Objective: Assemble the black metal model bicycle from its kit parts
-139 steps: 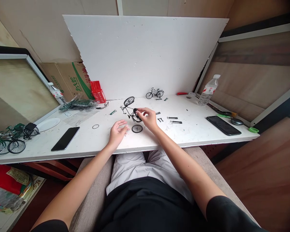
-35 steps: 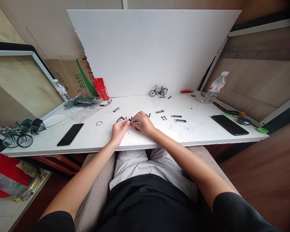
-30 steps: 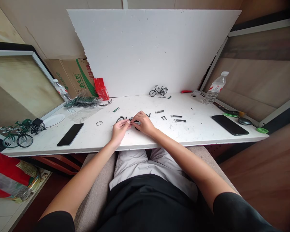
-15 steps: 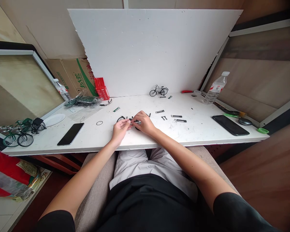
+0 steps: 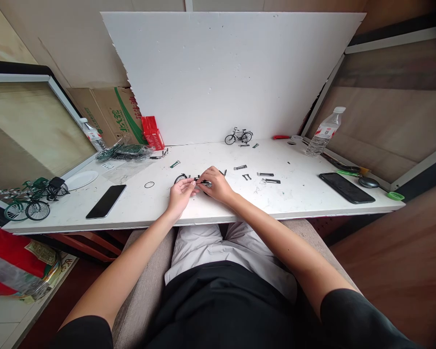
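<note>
I had both hands down on the white table (image 5: 298,201) near its front edge, centre of view. Left hand (image 5: 180,195) and right hand (image 5: 216,186) met over a small black model bicycle (image 5: 189,179) lying on its side on the tabletop; one wheel stuck out to the left of the fingers, the rest mostly hidden under them. Left fingers curled in, thumb and forefinger pinched on the frame. Right fingers also bent and closed around the part near the middle; exactly what piece they pinched was too small to tell. A loose black ring (image 5: 149,184) lay to the left, apart from the hands, and a black phone (image 5: 106,201) sat further left near the edge. Small black metal parts (image 5: 265,174) were scattered just right of the hands. A finished black model bicycle (image 5: 239,136) stood upright at the back by the white foam board (image 5: 232,72). A second phone (image 5: 346,187) lay on the right side, a water bottle (image 5: 324,132) behind it at the corner. Green model bicycles (image 5: 25,206) stood at the far left, a bag of green parts (image 5: 125,152) and a red box (image 5: 153,133) at the back left.
</note>
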`<state>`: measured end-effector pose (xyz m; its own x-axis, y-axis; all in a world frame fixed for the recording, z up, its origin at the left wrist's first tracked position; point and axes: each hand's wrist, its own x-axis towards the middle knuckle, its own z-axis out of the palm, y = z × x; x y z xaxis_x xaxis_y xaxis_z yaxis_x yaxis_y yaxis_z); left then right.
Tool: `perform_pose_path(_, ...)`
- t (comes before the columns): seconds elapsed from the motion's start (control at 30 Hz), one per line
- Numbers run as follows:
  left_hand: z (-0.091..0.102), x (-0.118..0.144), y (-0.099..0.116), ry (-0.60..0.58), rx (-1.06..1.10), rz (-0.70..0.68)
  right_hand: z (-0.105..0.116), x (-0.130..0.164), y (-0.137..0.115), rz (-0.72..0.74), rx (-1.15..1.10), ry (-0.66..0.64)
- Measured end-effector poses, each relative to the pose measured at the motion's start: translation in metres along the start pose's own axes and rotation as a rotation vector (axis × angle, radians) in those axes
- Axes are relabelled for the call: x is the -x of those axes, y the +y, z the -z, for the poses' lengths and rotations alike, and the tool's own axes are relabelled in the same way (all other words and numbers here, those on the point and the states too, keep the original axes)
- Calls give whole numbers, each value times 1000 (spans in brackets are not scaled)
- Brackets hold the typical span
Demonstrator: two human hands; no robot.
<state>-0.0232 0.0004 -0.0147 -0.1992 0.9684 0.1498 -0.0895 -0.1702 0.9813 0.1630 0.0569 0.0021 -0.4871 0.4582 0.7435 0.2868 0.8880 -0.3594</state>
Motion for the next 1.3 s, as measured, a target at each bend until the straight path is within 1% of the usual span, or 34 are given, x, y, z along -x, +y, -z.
perform_pose_path(0.17, 1, -1, -1, 8, -16, -19, 0, -1, -1, -10, 3, -15)
perform_pose_path(0.3, 1, -1, -1, 16, -19, -21, -1, -1, -1, 5, -7, -4)
perform_pose_path(0.67, -1, -1, 3, 45, -52, -15, 0, -1, -4, -21, -10, -21)
perform_pose_path(0.97, 1, -1, 0, 39, -55, -29, 0, -1, -5, -15, 0, -25)
perform_pose_path(1.3, -1, 0, 4, 48, -57, -21, 1, -1, -5, -22, 2, -34)
